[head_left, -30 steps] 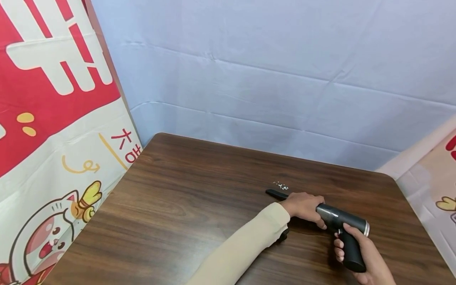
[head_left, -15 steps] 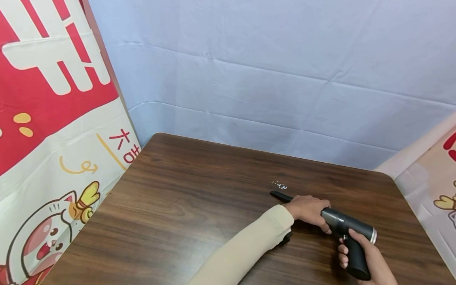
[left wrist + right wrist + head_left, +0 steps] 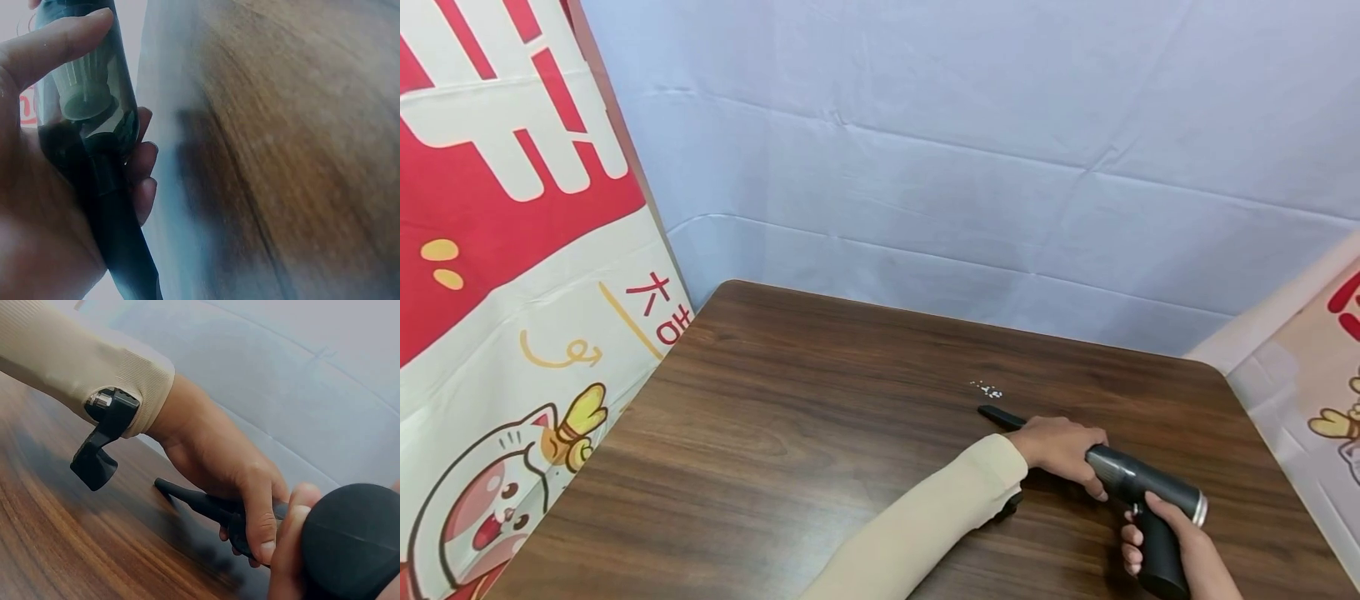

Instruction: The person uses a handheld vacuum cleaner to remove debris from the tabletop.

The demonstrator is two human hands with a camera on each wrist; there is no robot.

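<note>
A black handheld vacuum cleaner [image 3: 1150, 482] with a long narrow nozzle [image 3: 997, 416] is held above the table by both hands. My left hand [image 3: 1062, 450] wraps round its clear front chamber [image 3: 94, 103]; in the left wrist view a pale ribbed filter shows inside, with the thumb across the chamber and fingertips on its far side. My right hand [image 3: 1183, 542] grips the pistol handle, thumb up near the trigger area. A small scatter of white bits [image 3: 988, 390] lies on the table just beyond the nozzle tip. In the right wrist view the handle's round end [image 3: 353, 540] hides part of the right hand.
The brown wood-grain table [image 3: 790, 400] has rounded back corners. A pale blue-white cloth [image 3: 925, 167] hangs behind it, and a printed red and white cloth [image 3: 527, 275] hangs at the left. A black wrist mount [image 3: 103, 437] sticks out beneath the left cuff.
Both hands and the vacuum cleaner have moved right and toward the near side of the table, drawing the nozzle tip back a little from the white bits. The grips look the same.
</note>
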